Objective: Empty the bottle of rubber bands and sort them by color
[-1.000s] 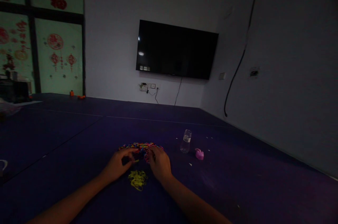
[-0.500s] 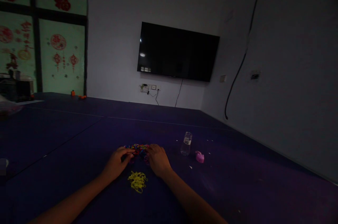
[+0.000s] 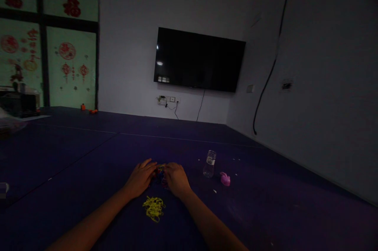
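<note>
A pile of mixed-colour rubber bands (image 3: 161,173) lies on the purple surface between my hands, partly covered by them. My left hand (image 3: 142,177) rests against the pile's left side, open, its fingers stretched out over the bands. On the opposite side, my right hand (image 3: 177,179) is cupped against the pile with its fingers loosely bent and open; its fingertips are partly hidden among the bands. Closer to me, between my forearms, sits a separate heap of yellow rubber bands (image 3: 154,208), which neither hand touches.
Right of my hands stand a clear bottle (image 3: 209,166) with a pale label and a small pink object (image 3: 225,179). White scraps dot the purple surface (image 3: 265,196). Orange items (image 3: 93,111) lie far left. A television (image 3: 199,61) hangs on the back wall.
My left hand has moved slightly right and spread flatter over the mixed pile, covering more of it. The pile looks narrower between my hands. The right hand has barely moved.
</note>
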Motion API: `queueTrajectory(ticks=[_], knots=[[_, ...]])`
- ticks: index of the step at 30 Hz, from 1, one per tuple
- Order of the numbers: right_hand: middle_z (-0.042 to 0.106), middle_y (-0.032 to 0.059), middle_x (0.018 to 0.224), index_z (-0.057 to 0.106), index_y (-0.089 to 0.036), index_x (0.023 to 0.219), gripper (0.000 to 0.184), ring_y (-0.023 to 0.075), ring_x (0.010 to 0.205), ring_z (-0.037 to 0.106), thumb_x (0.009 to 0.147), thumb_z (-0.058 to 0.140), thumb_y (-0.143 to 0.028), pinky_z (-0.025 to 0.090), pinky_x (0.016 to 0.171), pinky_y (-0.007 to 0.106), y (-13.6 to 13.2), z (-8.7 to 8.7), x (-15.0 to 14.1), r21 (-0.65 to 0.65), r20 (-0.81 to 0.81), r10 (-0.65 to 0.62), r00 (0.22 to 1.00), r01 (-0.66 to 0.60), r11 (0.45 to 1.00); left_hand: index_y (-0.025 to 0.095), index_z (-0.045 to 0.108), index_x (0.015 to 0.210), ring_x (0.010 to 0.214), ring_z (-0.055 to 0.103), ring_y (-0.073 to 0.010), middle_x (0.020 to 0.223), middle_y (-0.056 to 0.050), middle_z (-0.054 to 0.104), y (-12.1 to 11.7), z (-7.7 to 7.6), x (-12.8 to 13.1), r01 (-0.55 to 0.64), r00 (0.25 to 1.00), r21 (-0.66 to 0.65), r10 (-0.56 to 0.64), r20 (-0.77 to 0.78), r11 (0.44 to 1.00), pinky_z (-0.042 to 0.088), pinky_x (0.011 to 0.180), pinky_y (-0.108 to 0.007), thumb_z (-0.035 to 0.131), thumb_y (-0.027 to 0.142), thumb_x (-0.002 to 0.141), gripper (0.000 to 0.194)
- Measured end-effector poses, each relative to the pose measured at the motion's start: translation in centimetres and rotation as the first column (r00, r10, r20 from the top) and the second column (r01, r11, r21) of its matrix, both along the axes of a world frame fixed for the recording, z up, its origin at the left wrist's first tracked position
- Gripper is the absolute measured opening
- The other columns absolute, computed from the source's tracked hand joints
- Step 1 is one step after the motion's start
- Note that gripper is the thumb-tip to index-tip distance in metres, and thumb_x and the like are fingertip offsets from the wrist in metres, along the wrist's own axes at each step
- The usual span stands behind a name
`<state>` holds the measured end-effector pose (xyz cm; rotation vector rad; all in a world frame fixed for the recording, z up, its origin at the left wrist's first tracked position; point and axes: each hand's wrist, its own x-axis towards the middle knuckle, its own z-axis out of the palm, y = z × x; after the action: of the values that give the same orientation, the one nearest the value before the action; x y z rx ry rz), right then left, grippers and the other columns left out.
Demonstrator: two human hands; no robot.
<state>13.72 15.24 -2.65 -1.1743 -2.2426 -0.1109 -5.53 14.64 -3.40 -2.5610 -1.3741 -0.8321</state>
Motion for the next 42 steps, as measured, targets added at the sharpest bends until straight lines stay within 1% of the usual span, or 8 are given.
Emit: queueTrajectory(ticks=[6, 12, 19, 25, 29, 35, 39, 42], knots=[[0.065, 0.0069, 0.106, 0.064, -0.019, 0.104, 0.030, 0.0190, 0.102, 0.055, 0.092, 0.036, -0.018, 0.038, 0.091, 0.032, 0.0, -0.2, 0.3, -0.010, -0.090, 0.020, 0.996, -0.021, 1.000, 0.022, 0.062, 0.108, 0.123, 0.043, -0.0237, 0.114, -0.005, 0.064, -0.7, 0.4, 0.0, -0.021, 1.000, -0.013, 0.022, 0.000, 1.000, 0.034, 0.100, -0.042, 0.042, 0.018, 0.086, 0.030], [0.065, 0.0082, 0.103, 0.064, -0.018, 0.103, 0.029, 0.0202, 0.099, 0.056, 0.091, 0.038, -0.018, 0.040, 0.088, 0.033, -0.5, 0.1, 0.0, -0.015, -0.017, 0.013, 1.000, -0.013, 1.000, 0.020, 0.065, 0.096, 0.114, 0.049, -0.0250, 0.101, -0.006, 0.067, -0.9, 0.6, 0.1, -0.100, 0.994, 0.009, 0.100, 0.034, 0.995, 0.037, 0.095, -0.043, 0.042, 0.018, 0.085, 0.025], [0.058, 0.0078, 0.121, 0.059, -0.021, 0.115, 0.031, 0.0213, 0.112, 0.051, 0.091, 0.038, -0.023, 0.036, 0.096, 0.036, -0.7, 0.3, 0.0, -0.053, 0.053, 0.053, 0.997, -0.051, 0.997, 0.025, 0.057, 0.117, 0.119, 0.046, -0.0232, 0.119, -0.004, 0.061, 0.0, -0.5, -0.1, 0.010, 1.000, 0.029, -0.010, 0.028, 1.000, 0.036, 0.098, -0.042, 0.042, 0.018, 0.086, 0.036], [0.044, 0.0086, 0.138, 0.041, -0.025, 0.134, 0.045, 0.0273, 0.129, 0.034, 0.092, 0.038, -0.038, 0.027, 0.103, 0.049, 0.0, -0.9, 0.2, -0.133, 0.128, 0.013, 0.992, 0.004, 0.991, 0.023, 0.065, 0.096, 0.110, 0.053, -0.0220, 0.106, -0.005, 0.066, 0.1, -0.3, -0.2, 0.127, 0.990, 0.010, -0.127, 0.056, 0.992, 0.040, 0.094, -0.040, 0.050, 0.015, 0.080, 0.024], [0.048, 0.0045, 0.135, 0.041, -0.029, 0.133, 0.045, 0.0238, 0.129, 0.035, 0.089, 0.041, -0.026, 0.022, 0.105, 0.050, 0.3, -0.7, 0.3, -0.180, 0.131, 0.093, 0.987, -0.069, 0.981, 0.022, 0.064, 0.084, 0.099, 0.058, -0.0197, 0.094, -0.004, 0.067, -0.1, 0.3, -0.3, 0.143, 0.982, 0.019, -0.144, 0.123, 0.990, 0.044, 0.089, -0.037, 0.048, 0.008, 0.075, 0.023], [0.065, 0.0029, 0.111, 0.061, -0.023, 0.109, 0.041, 0.0166, 0.107, 0.055, 0.075, 0.044, -0.006, 0.035, 0.095, 0.032, -0.4, 0.5, 0.2, -0.128, 0.018, 0.293, 0.956, -0.288, 0.949, 0.021, 0.054, 0.120, 0.116, 0.050, -0.0231, 0.122, -0.009, 0.059, 0.9, -0.7, -0.8, 0.004, 0.990, 0.014, -0.006, 0.138, 1.000, 0.040, 0.098, -0.041, 0.046, 0.031, 0.085, 0.037], [0.066, 0.0054, 0.104, 0.064, -0.020, 0.102, 0.037, 0.0189, 0.101, 0.057, 0.074, 0.044, -0.007, 0.037, 0.092, 0.032, -0.6, 0.6, 0.1, -0.076, -0.037, 0.096, 0.995, -0.099, 0.992, 0.022, 0.042, 0.133, 0.127, 0.040, -0.0285, 0.135, -0.011, 0.049, 1.2, -1.4, -0.9, -0.047, 0.998, -0.074, 0.050, 0.038, 0.996, 0.034, 0.102, -0.046, 0.047, 0.053, 0.082, 0.060], [0.065, 0.0081, 0.108, 0.063, -0.019, 0.107, 0.037, 0.0213, 0.106, 0.056, 0.078, 0.042, -0.009, 0.037, 0.093, 0.034, -0.2, 0.2, 0.4, -0.076, -0.084, -0.122, 0.989, 0.115, 0.990, 0.023, 0.042, 0.133, 0.126, 0.042, -0.0297, 0.133, -0.012, 0.051, 1.0, -1.2, -0.8, -0.028, 0.999, -0.141, 0.031, 0.020, 0.990, 0.029, 0.104, -0.051, 0.048, 0.054, 0.082, 0.061]])
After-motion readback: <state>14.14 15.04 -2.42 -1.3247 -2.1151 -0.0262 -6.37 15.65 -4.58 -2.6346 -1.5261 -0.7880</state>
